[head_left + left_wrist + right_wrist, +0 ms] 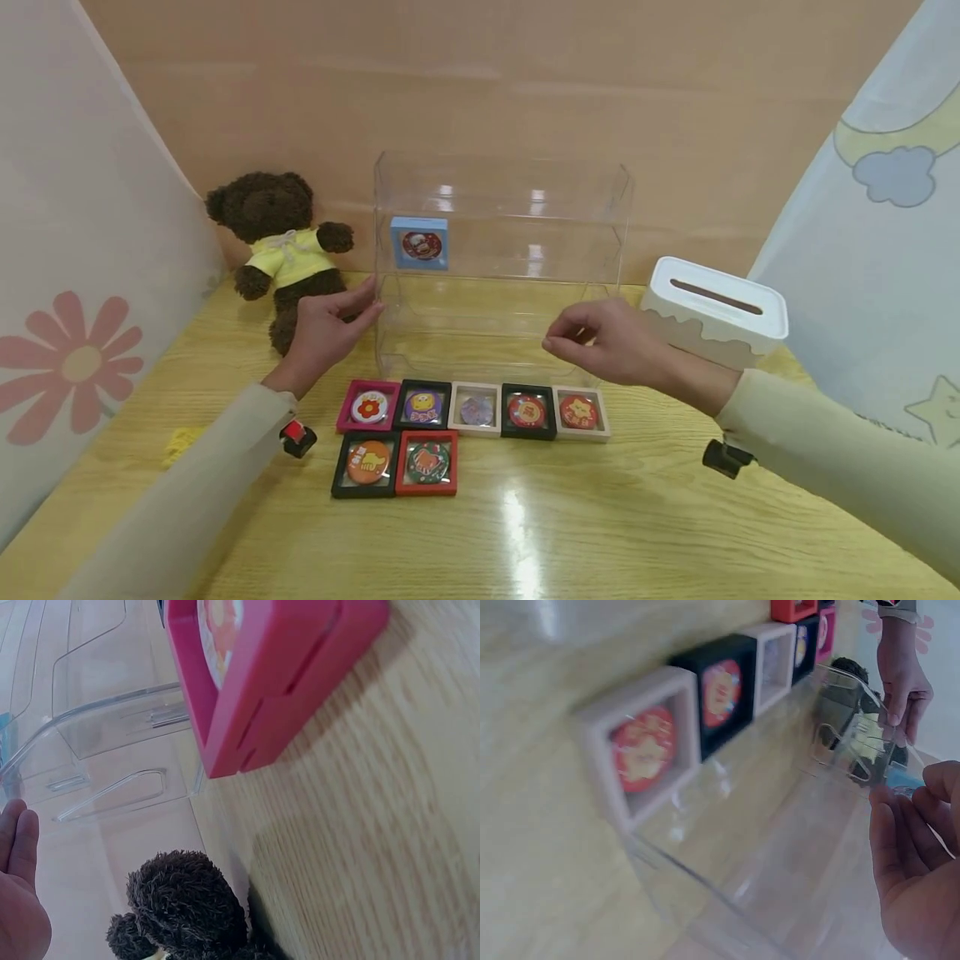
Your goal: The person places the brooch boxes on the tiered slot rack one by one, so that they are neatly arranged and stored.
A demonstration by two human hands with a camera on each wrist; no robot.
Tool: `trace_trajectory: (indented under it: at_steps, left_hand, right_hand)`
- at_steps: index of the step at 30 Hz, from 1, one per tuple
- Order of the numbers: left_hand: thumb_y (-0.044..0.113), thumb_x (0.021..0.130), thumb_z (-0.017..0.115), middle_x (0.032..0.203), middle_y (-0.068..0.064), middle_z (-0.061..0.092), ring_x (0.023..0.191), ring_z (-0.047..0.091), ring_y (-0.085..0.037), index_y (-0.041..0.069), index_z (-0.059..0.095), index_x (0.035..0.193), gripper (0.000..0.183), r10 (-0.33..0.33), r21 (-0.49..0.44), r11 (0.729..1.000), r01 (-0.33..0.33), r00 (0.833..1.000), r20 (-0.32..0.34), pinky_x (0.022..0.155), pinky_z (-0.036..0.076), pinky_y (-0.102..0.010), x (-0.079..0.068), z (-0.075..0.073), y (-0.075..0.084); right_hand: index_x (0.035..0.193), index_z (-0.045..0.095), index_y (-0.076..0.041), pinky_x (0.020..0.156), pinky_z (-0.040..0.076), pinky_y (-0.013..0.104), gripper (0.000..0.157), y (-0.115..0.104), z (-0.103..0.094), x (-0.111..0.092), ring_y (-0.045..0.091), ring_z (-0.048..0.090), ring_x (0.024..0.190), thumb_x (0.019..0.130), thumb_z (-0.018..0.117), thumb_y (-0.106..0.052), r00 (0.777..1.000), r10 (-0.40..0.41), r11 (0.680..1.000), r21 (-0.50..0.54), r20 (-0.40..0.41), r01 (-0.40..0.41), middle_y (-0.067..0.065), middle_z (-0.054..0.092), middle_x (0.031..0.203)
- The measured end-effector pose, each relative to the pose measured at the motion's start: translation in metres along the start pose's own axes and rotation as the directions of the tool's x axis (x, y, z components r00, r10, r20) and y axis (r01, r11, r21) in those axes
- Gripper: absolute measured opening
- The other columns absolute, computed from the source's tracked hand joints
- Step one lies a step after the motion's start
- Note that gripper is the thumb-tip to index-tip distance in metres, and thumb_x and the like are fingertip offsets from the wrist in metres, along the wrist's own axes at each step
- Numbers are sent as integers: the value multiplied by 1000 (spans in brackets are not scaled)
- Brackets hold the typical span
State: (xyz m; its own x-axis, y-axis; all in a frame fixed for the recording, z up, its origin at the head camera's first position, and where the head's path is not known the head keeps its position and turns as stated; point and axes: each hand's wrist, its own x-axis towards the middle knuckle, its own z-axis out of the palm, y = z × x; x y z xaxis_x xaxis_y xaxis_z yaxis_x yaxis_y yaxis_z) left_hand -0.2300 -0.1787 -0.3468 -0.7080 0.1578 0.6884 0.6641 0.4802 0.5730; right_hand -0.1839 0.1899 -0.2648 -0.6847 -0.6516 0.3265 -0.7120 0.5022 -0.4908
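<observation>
A clear stepped display rack (495, 258) stands on the table, with one blue framed badge (419, 243) on its left side. My left hand (326, 325) is at the rack's left edge; thumb and fingertips seem to pinch the side panel. Before the rack's right part, my right hand (600, 337) hovers with loosely curled fingers and nothing visible in them. Several badges in square frames lie in two rows before the rack, among them a pink frame (262, 705), a beige frame (641, 746) and a red frame (427, 463).
A brown teddy bear (277, 242) in a yellow top sits left of the rack. To the right stands a white tissue box (716, 308). Something small and yellow (182, 446) lies on the wooden table (600, 525) by the left sleeve. Printed curtains hang at both sides.
</observation>
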Motion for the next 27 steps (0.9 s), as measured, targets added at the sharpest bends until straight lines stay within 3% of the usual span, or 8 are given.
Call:
trace_trajectory:
  at_steps: [5, 14, 21, 27]
  left_hand:
    - [6, 86, 71, 110, -9, 65, 94, 65, -13, 5, 62, 124, 38, -12, -8, 1000, 12, 1000, 4, 74, 50, -15, -1, -1, -2]
    - [6, 86, 71, 110, -9, 65, 94, 65, -14, 5, 62, 123, 38, -3, -8, 1000, 3, 1000, 4, 74, 50, -15, -1, -3, -1]
    - [6, 86, 71, 109, -9, 65, 93, 65, -14, 5, 63, 123, 38, -4, -6, 1000, 4, 1000, -1, 73, 50, -15, -2, -5, 0]
    - [0, 85, 70, 106, -14, 65, 90, 66, -23, 0, 63, 120, 36, -43, -37, 998, 43, 999, 1, 70, 50, -14, -2, -6, 9]
  right_hand:
    - [85, 72, -13, 59, 53, 25, 8, 13, 7, -37, 6, 60, 66, 87, 68, -6, 999, 43, 998, 42, -30, -42, -11, 65, 77]
    - [91, 72, -8, 61, 54, 25, 5, 40, 10, -84, 9, 63, 77, 88, 69, -10, 977, 212, 977, 3, -24, -212, -9, 66, 84]
    - [109, 65, 5, 68, 55, 28, 32, 58, 26, -104, 22, 64, 87, 85, 73, -14, 952, 299, 950, 78, 64, -303, 13, 65, 104]
    - [112, 61, 10, 68, 55, 30, 42, 63, 35, -107, 30, 63, 89, 81, 77, -13, 946, 319, 936, 139, 56, -323, 19, 62, 107]
